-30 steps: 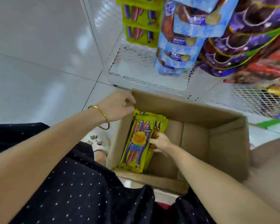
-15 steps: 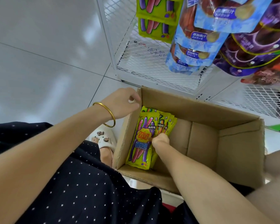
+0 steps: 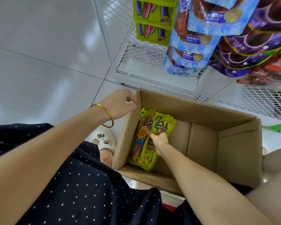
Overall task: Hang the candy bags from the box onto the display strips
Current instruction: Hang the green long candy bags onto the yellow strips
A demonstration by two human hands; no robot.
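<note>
The right hand (image 3: 158, 140) is down inside the cardboard box (image 3: 201, 143), fingers curled around the front yellow candy bag (image 3: 140, 140) of the stack standing against the box's left wall. Half a second ago that hand sat as a closed knuckle on the stack; now the fingers have worked between the bags, so I judge one is about to be lifted out. Left of the grip, the left hand (image 3: 120, 103), loosely curled and holding nothing, rests at the box's corner. The bags behind the gripped one show a rainbow and an "8". Beyond, matching bags (image 3: 151, 18) already hang on the rack; blue hanging packs (image 3: 193, 46) read "45".
</note>
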